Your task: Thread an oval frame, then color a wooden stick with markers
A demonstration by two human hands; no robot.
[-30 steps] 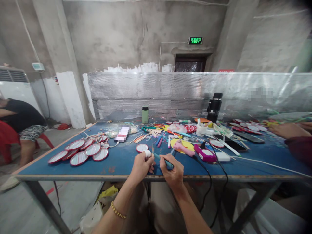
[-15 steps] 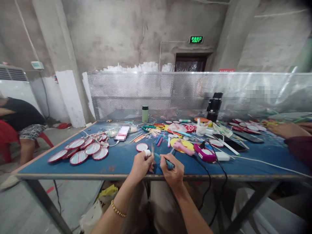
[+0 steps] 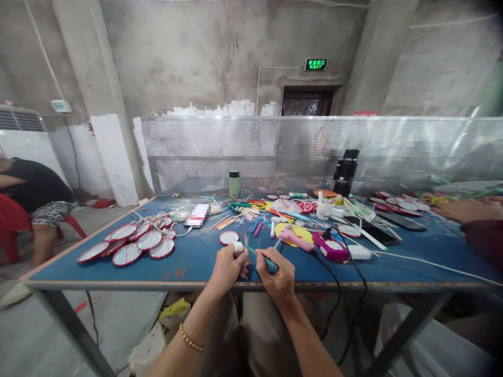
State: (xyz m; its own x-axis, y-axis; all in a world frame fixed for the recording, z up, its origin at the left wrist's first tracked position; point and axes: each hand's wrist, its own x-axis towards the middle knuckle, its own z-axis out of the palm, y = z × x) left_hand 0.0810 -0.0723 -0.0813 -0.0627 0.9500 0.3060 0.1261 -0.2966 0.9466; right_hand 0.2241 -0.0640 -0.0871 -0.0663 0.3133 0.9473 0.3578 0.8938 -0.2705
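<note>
My left hand (image 3: 228,269), with a white wrap (image 3: 238,246) round one finger, is closed on a thin, flat, pale upright strip (image 3: 246,240) whose kind I cannot make out. Gripped like a pen in my right hand (image 3: 280,275) is a teal-handled tool (image 3: 271,263). Its tip points left, close to the fingers of my left hand, and whether it touches the strip cannot be seen. Just beyond my left hand lies a round red-rimmed disc (image 3: 228,238) on the blue table (image 3: 196,266).
Red-rimmed discs (image 3: 128,253) are piled at left, near a phone (image 3: 197,215). At right lie a pink glue gun (image 3: 296,236), a purple device (image 3: 330,246) and black cables (image 3: 338,285). A green bottle (image 3: 233,184) stands behind. Another person's hand (image 3: 458,210) is at far right.
My right hand with the teal-handled tool has shifted slightly left, towards my left hand. My left hand stays in place, holding the strip.
</note>
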